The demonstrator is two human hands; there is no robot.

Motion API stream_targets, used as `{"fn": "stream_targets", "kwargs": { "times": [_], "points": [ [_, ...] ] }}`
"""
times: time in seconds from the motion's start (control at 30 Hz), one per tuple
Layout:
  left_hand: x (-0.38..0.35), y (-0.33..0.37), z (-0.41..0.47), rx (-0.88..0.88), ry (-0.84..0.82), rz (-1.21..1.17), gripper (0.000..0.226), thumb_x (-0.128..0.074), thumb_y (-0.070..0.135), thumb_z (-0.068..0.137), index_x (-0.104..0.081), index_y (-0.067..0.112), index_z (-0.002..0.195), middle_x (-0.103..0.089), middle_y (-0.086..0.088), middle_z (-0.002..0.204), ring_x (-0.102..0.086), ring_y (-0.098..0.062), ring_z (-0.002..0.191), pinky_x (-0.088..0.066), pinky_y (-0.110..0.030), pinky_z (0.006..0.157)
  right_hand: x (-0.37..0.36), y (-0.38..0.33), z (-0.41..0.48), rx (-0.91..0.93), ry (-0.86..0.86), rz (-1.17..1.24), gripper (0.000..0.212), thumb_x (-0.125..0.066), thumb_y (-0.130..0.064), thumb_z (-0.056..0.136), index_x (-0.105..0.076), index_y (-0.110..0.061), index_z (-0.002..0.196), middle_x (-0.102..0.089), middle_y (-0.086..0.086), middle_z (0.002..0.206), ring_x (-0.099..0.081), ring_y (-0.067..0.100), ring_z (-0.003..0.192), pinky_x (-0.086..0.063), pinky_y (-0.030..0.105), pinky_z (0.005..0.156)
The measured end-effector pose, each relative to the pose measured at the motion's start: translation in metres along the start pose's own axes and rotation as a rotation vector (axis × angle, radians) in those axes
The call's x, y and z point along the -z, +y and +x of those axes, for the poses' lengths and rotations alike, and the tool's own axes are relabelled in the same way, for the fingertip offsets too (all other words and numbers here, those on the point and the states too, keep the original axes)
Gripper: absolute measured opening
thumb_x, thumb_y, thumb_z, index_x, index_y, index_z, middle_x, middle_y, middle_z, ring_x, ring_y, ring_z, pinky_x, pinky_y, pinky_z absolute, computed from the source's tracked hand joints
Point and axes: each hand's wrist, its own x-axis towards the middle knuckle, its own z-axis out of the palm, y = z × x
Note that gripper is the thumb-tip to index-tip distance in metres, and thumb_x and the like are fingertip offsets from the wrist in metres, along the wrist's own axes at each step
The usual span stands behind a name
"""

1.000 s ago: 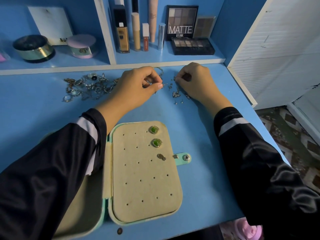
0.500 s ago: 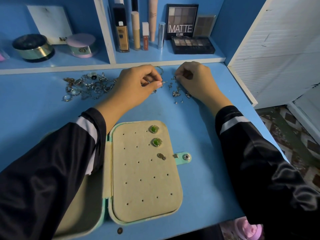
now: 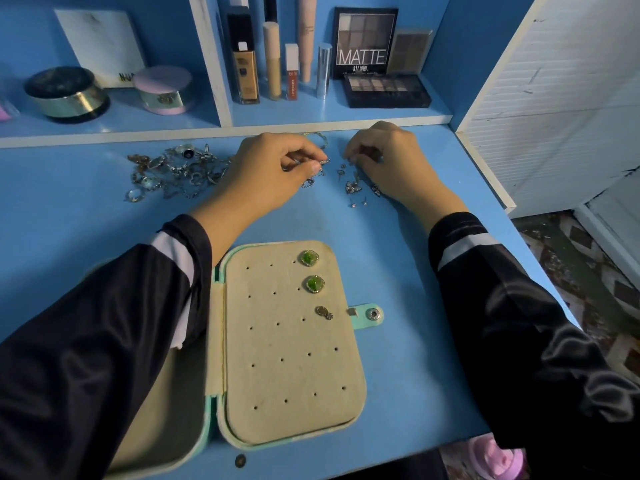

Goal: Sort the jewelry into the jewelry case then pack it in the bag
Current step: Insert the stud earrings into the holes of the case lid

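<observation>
Surface: blue desk (image 3: 86,220) below a blue shelf (image 3: 346,116) of cosmetics; patterned floor (image 3: 588,271) to the right.
Edges: the desk's right edge runs just beside the right sleeve (image 3: 502,306); a white slatted panel (image 3: 554,98) meets the far right corner.
Open room: a band of desk top lies between case and hands.
Case: jewelry case (image 3: 294,375) lies open at the near edge, its holed beige panel carrying two green earrings (image 3: 309,258) and a small stud (image 3: 323,312).
Loose jewelry: ring heap (image 3: 173,171) far left; small earrings (image 3: 353,188) between the hands.
Left hand (image 3: 266,168): curled, fingertips pinching a small silver piece (image 3: 324,162).
Right hand (image 3: 391,161): curled over the small earrings; whether it holds one cannot be told.
</observation>
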Motion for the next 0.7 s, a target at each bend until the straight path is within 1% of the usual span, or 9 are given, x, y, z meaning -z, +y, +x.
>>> {"fn": "stream_targets", "kwargs": {
  "times": [0.07, 0.13, 0.27, 0.33, 0.4, 0.5, 0.57, 0.63, 0.7],
  "points": [
    [0.0, 0.002, -0.001, 0.009, -0.003, 0.001, 0.017, -0.068, 0.017, 0.09, -0.071, 0.034, 0.095, -0.069, 0.017, 0.087, -0.06, 0.009, 0.069, -0.048, -0.009, 0.071, -0.001, -0.001, 0.0, -0.011, 0.005, 0.001, 0.018, -0.06, 0.004, 0.082, -0.071, -0.008, 0.09, -0.057, 0.007, 0.093, -0.05, 0.016, 0.077, -0.035, 0.004, 0.068],
    [0.001, 0.003, -0.001, 0.015, -0.003, 0.003, 0.016, -0.068, 0.017, 0.091, -0.072, 0.031, 0.095, -0.069, 0.015, 0.088, -0.061, 0.007, 0.07, -0.049, -0.012, 0.072, -0.001, -0.002, 0.0, -0.022, 0.009, 0.002, 0.018, -0.059, 0.006, 0.081, -0.07, -0.006, 0.089, -0.054, 0.004, 0.091, -0.05, 0.017, 0.078, -0.036, 0.006, 0.067],
    [0.0, 0.003, -0.002, 0.018, -0.006, 0.009, 0.015, -0.066, 0.017, 0.091, -0.073, 0.03, 0.097, -0.072, 0.008, 0.093, -0.064, -0.006, 0.077, -0.051, -0.019, 0.076, -0.002, -0.004, 0.0, -0.035, 0.001, 0.01, 0.016, -0.056, 0.008, 0.082, -0.068, -0.003, 0.087, -0.052, 0.004, 0.092, -0.049, 0.019, 0.081, -0.036, 0.01, 0.067],
    [0.0, 0.002, -0.001, 0.022, -0.008, 0.004, 0.016, -0.066, 0.017, 0.092, -0.072, 0.032, 0.094, -0.071, 0.01, 0.092, -0.065, -0.008, 0.079, -0.053, -0.022, 0.076, -0.002, -0.004, 0.0, -0.054, 0.005, 0.03, 0.015, -0.057, 0.007, 0.083, -0.068, -0.003, 0.087, -0.054, 0.005, 0.092, -0.05, 0.018, 0.081, -0.038, 0.013, 0.069],
    [0.001, 0.002, 0.0, 0.024, -0.01, -0.002, 0.017, -0.065, 0.017, 0.092, -0.07, 0.033, 0.093, -0.069, 0.015, 0.088, -0.064, -0.007, 0.077, -0.052, -0.021, 0.075, -0.001, -0.005, 0.0, -0.084, 0.016, 0.056, 0.014, -0.058, 0.005, 0.084, -0.068, -0.004, 0.087, -0.054, 0.003, 0.091, -0.05, 0.015, 0.079, -0.037, 0.007, 0.068],
    [0.001, 0.002, -0.001, 0.027, -0.008, -0.006, 0.015, -0.065, 0.016, 0.092, -0.069, 0.03, 0.094, -0.065, 0.018, 0.086, -0.062, -0.003, 0.075, -0.051, -0.022, 0.076, 0.0, -0.008, -0.001, -0.128, 0.019, 0.105, 0.012, -0.06, 0.0, 0.086, -0.069, -0.008, 0.088, -0.049, -0.009, 0.083, -0.046, 0.002, 0.071, -0.033, 0.002, 0.065],
    [0.002, 0.002, -0.001, 0.035, -0.003, -0.024, 0.013, -0.065, 0.015, 0.092, -0.067, 0.028, 0.094, -0.068, 0.012, 0.089, -0.064, -0.009, 0.079, -0.054, -0.028, 0.081, 0.002, -0.009, -0.001, -0.145, 0.017, 0.123, 0.012, -0.06, -0.002, 0.088, -0.068, -0.01, 0.088, -0.048, -0.012, 0.082, -0.045, 0.001, 0.069, -0.032, 0.002, 0.063],
    [0.002, 0.003, -0.001, 0.046, 0.006, -0.045, 0.011, -0.066, 0.015, 0.091, -0.067, 0.026, 0.094, -0.071, 0.001, 0.094, -0.067, -0.019, 0.086, -0.056, -0.036, 0.086, 0.004, -0.011, -0.003, -0.146, 0.032, 0.141, 0.012, -0.058, -0.002, 0.089, -0.067, -0.011, 0.089, -0.052, -0.006, 0.085, -0.046, 0.001, 0.07, -0.033, 0.003, 0.063],
    [0.004, 0.005, -0.003, 0.053, 0.008, -0.06, 0.011, -0.066, 0.015, 0.09, -0.067, 0.025, 0.093, -0.072, -0.003, 0.095, -0.068, -0.024, 0.089, -0.056, -0.04, 0.087, 0.005, -0.012, -0.005, -0.149, 0.058, 0.171, 0.012, -0.056, -0.003, 0.09, -0.065, -0.01, 0.09, -0.056, -0.004, 0.085, -0.045, 0.001, 0.069, -0.035, 0.006, 0.062]
  ]
}}
